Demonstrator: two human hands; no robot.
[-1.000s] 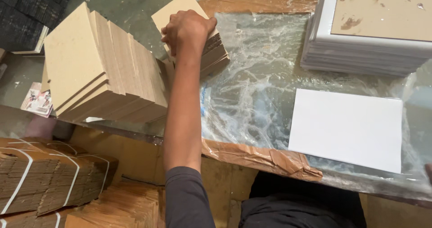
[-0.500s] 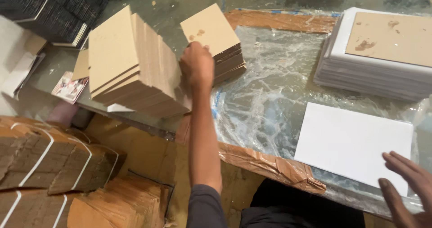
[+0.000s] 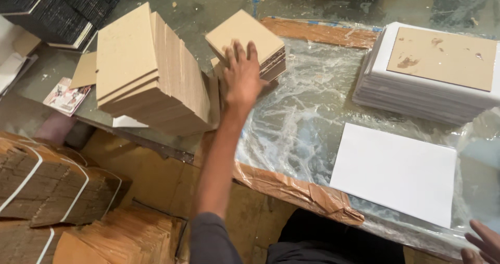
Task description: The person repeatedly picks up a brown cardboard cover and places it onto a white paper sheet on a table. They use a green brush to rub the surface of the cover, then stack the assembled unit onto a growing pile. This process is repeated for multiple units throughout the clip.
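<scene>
Now our left hand (image 3: 242,76) lies flat, fingers spread, on the small stack of brown cardboard squares (image 3: 250,40). This stack stands at the far edge of the plastic-covered table (image 3: 297,128), just beside the taped brown border (image 3: 323,32). The palm covers the near corner of the stack and the fingertips reach onto the top sheet; we pinch nothing. The top sheets already sit a little turned against the lower ones, so we judge that a sideways push from the palm could slide several sheets off together.

Just to the left leans the big tilted stack of boards (image 3: 151,76), its sheets fanned and sloped toward the table edge. Our forearm passes close beside it. If the arm brushes it, we think the boards may slip down onto the strapped bundles (image 3: 47,186) below.

The plastic sheet looks wet or smeared with glue, so a cardboard square dragged over it could pick up dirt or stick there. The white sheet (image 3: 396,173) lies near us on that same surface, and behind it stands the pile of white sheets (image 3: 416,94) with one stained brown board (image 3: 442,55) on top.

Our right hand (image 3: 482,246) shows only at the lower right corner, fingers loosely spread and holding nothing, near the white sheet but not touching it.
</scene>
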